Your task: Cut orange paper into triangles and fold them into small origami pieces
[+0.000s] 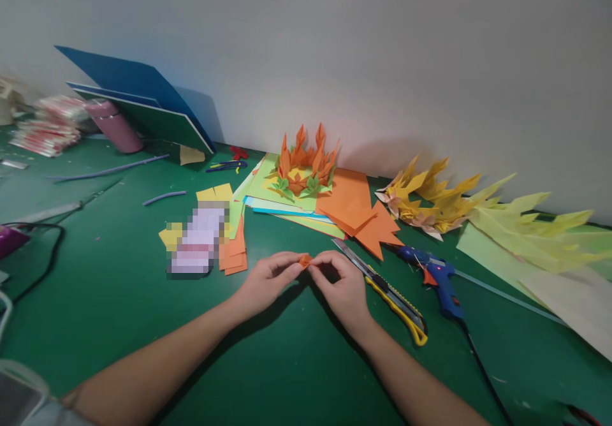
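Note:
A small folded piece of orange paper [305, 261] is pinched between my two hands over the green table. My left hand [271, 278] grips its left side with thumb and forefinger. From the other side, my right hand [340, 286] pinches it the same way; its exact folds are too small to make out. Just right of my right hand lies a yellow utility knife [394, 305] with its blade out. Beyond my hands an orange folded-paper crown [308, 164] with green leaf shapes stands on stacked coloured sheets. Orange paper slips [234, 257] lie left of my left hand.
A blue glue gun [442, 282] with a cord rests at the right. Yellow paper crowns [430, 199] stand behind it. A blurred-out rectangular object [198, 238] lies left of my hands. Blue boards [129, 88] and a pink bottle [115, 126] lean at the back left.

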`<state>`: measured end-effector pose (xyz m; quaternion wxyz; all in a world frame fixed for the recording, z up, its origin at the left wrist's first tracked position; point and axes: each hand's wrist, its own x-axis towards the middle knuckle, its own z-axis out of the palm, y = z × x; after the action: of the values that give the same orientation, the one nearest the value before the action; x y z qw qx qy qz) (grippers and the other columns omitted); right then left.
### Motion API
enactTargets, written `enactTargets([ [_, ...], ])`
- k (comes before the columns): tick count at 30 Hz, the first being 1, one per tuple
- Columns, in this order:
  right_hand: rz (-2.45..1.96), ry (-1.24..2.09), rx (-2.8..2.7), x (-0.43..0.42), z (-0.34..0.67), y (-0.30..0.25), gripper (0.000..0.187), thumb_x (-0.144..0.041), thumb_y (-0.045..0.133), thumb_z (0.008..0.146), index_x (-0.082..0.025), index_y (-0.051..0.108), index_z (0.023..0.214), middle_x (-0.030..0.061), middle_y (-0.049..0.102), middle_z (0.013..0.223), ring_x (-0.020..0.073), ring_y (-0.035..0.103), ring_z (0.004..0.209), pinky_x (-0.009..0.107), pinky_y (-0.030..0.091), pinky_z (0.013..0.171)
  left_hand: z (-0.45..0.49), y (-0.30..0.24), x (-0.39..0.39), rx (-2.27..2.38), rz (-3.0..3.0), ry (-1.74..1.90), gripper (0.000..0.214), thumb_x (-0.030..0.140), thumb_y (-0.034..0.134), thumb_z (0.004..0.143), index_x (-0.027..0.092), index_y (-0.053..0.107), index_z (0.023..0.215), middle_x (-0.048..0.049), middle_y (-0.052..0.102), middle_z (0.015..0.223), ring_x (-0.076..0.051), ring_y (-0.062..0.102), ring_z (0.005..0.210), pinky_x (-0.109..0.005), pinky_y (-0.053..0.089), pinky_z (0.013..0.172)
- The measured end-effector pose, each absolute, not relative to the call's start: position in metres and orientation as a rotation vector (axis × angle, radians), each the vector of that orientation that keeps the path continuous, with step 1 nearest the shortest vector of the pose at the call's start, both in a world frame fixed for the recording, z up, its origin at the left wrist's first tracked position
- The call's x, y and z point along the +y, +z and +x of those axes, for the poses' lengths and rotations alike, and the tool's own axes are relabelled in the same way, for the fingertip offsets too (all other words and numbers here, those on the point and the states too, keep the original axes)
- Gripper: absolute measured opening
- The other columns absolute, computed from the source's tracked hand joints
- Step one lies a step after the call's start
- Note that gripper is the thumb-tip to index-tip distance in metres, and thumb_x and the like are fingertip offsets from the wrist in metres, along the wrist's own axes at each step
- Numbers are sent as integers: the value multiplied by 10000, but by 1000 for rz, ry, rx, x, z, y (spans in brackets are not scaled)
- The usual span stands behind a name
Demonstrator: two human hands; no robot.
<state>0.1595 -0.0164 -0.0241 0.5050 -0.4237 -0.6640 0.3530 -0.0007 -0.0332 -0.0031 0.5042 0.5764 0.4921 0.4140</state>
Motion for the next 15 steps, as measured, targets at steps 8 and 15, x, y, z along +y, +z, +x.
enactTargets([
  [8, -1048, 1023, -1503, -16, 157, -27, 115, -278, 628, 751, -188, 610, 681, 9, 622, 640, 146, 593, 575, 257, 495, 541, 6, -2, -36, 1305, 1173, 1053, 196, 311, 717, 649, 174, 747, 785, -58, 740, 883, -213, 651, 871, -320, 505, 826],
  [15, -1065, 1030, -1534, -19, 156, -26, 122, -273, 633, 758, -186, 633, 671, 14, 632, 610, 140, 597, 538, 242, 499, 498, 8, 2, -35, 1335, 1078, 1017, 183, 295, 723, 645, 154, 734, 761, -52, 737, 750, -177, 655, 687, -282, 521, 666],
])
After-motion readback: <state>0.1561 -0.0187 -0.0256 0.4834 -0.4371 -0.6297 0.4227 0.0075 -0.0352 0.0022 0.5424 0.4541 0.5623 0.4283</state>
